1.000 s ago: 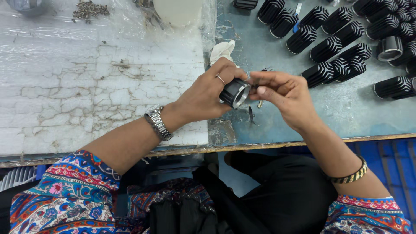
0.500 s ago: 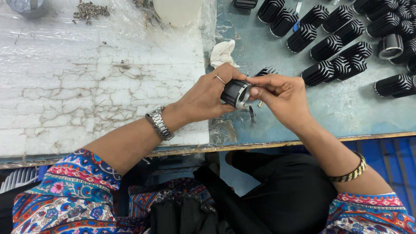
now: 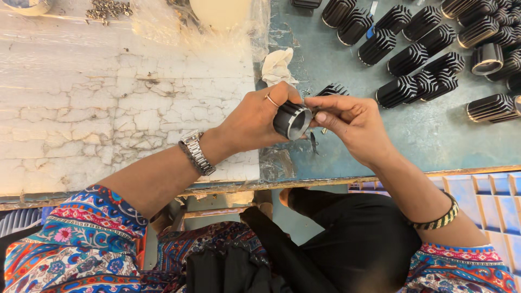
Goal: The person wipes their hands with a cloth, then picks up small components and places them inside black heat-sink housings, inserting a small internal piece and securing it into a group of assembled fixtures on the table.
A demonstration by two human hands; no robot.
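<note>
My left hand (image 3: 259,116) grips a black finned metal cylinder (image 3: 291,120) with a shiny rim, its open end tilted toward me. Fingers of my right hand (image 3: 353,123) pinch at the rim of that cylinder, thumb on its edge; whether they hold a small part I cannot tell. Both hands hover just above the blue-green tabletop (image 3: 434,135), near its front edge. Another finned piece (image 3: 332,89) lies on the table right behind my hands.
Several black finned cylinders (image 3: 412,59) lie in rows at the back right. A crumpled white cloth (image 3: 278,66) sits behind my left hand. A cracked white board (image 3: 97,108) covers the left side, with small screws (image 3: 108,8) and a plastic-wrapped pale object (image 3: 220,12) at its far edge. A blue crate (image 3: 488,201) is lower right.
Both hands with the cylinder have shifted slightly; my right fingers have moved along the rim. Nothing was picked up or put down.
</note>
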